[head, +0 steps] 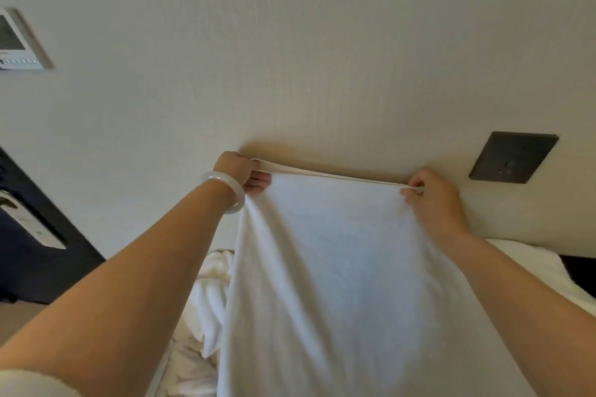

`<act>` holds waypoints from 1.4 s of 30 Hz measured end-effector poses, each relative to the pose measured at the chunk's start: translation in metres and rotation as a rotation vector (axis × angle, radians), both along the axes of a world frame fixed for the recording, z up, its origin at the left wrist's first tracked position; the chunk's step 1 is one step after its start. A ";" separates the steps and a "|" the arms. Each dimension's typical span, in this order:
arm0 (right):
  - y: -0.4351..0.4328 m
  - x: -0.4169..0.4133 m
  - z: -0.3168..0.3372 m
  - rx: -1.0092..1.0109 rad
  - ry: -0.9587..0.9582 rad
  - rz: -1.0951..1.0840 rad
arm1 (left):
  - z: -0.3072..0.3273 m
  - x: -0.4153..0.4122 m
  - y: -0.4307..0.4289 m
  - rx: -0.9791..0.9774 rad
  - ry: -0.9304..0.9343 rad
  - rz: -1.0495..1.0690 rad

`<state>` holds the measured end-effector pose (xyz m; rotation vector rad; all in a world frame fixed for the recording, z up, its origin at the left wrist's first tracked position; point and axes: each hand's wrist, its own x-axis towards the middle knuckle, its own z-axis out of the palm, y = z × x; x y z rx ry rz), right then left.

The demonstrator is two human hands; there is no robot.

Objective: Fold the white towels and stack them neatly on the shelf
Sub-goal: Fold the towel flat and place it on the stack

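Against the pale wall (290,42), at mid-frame, a white towel (338,267) hangs spread out, its top edge pulled taut between two hands. The left hand (240,171), a pale bangle (225,192) on its wrist, grips the towel's 11 o'clock corner with curled fingers. The right hand (432,193) pinches the 1 o'clock corner between thumb and fingers. Crumpled white cloth (203,300), possibly more towels, lies at 7 o'clock. A dark wall plate (512,156) sits at 3 o'clock, a control panel (19,42) at 10 o'clock.
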<state>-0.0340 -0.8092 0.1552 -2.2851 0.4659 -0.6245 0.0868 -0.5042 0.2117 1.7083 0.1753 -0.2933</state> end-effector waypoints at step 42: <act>-0.070 -0.278 -0.108 0.022 0.334 -0.190 | -0.200 -0.254 -0.074 1.049 -0.673 -0.705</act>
